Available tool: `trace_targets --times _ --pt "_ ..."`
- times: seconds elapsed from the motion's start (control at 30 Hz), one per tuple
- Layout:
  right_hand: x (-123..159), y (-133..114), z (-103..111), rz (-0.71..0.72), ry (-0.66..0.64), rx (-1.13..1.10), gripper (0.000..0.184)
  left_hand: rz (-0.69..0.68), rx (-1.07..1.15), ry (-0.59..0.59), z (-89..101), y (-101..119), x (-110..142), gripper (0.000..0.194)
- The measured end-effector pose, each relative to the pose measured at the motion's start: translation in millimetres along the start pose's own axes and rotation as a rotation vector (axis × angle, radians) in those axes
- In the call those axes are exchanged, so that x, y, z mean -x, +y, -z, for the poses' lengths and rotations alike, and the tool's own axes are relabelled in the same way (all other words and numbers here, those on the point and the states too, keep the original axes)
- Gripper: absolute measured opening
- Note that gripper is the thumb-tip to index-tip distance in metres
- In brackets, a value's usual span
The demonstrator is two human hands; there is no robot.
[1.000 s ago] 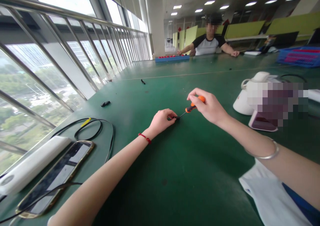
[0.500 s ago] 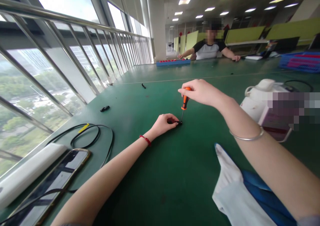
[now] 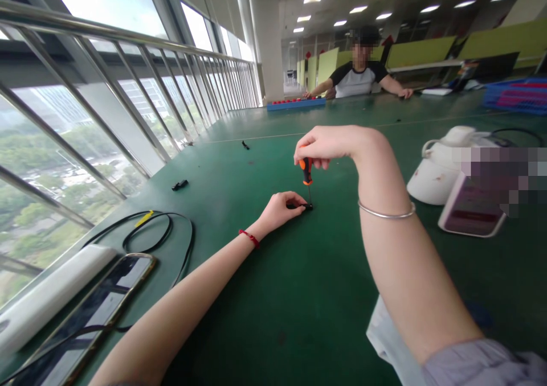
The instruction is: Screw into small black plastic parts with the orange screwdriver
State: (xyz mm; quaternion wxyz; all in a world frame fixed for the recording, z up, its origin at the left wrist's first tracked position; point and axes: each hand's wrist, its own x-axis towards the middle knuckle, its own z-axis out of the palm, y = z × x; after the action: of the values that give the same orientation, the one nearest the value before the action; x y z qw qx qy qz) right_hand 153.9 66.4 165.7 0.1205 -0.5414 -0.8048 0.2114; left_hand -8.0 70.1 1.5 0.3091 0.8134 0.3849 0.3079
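Head camera view, and from where I stand two bare hands are at work over a smooth, dark green tabletop (image 3: 273, 295) with a dull sheen. The left hand (image 3: 282, 209) has its fingers drawn narrow, pinching a small black piece (image 3: 308, 206) flat against the surface near the middle of the table; the piece looks slim and oblong, though much of it is hidden. The right hand (image 3: 327, 146), bent sharply at the wrist, grips a screwdriver (image 3: 306, 172) with a rounded orange-and-black handle. Its thin, straight shaft stands nearly upright, the tip at the black piece's outer end; the exact contact is too small to make out.

A red cord bracelet (image 3: 249, 237) circles the left wrist, a thin polished bangle (image 3: 387, 214) the right forearm. Over to the left, a glossy phone (image 3: 102, 306) in a gold-edged case lies beside a smooth white bar (image 3: 55, 295), near a looped flat black cable (image 3: 192, 243). To the right, a rounded white jug (image 3: 431, 172) stands behind a pink-framed phone (image 3: 470, 209); soft pale cloth (image 3: 387, 335) lies crumpled beneath the forearm.
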Motion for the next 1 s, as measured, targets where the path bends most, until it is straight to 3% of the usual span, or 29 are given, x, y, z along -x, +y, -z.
trace_targets --times 0.27,0.43,0.6,0.73,0.83,0.97,1.0 --pt "5 19 -14 0.147 0.148 -0.071 0.025 -0.002 -0.013 0.008 -0.6 0 0 0.013" --pt "23 32 -19 0.182 0.326 0.016 0.038 0.008 -0.018 0.009 -0.8 1 0 0.013" --pt "27 40 -21 0.219 0.414 0.052 0.009 -0.029 -0.047 -0.002 -0.6 0 0 0.013" --pt "25 42 -21 0.193 0.414 0.083 0.01 -0.052 -0.099 0.007 -0.8 3 1 0.014" --pt "25 41 -21 0.15 0.431 0.086 0.025 -0.051 -0.108 0.015 -1.1 4 2 0.014" --pt "24 40 -22 0.167 0.457 0.069 0.01 -0.055 -0.111 0.012 -0.9 5 2 0.014" --pt "23 39 -22 0.174 0.45 0.065 0.014 -0.057 -0.112 0.009 -0.8 5 2 0.014"
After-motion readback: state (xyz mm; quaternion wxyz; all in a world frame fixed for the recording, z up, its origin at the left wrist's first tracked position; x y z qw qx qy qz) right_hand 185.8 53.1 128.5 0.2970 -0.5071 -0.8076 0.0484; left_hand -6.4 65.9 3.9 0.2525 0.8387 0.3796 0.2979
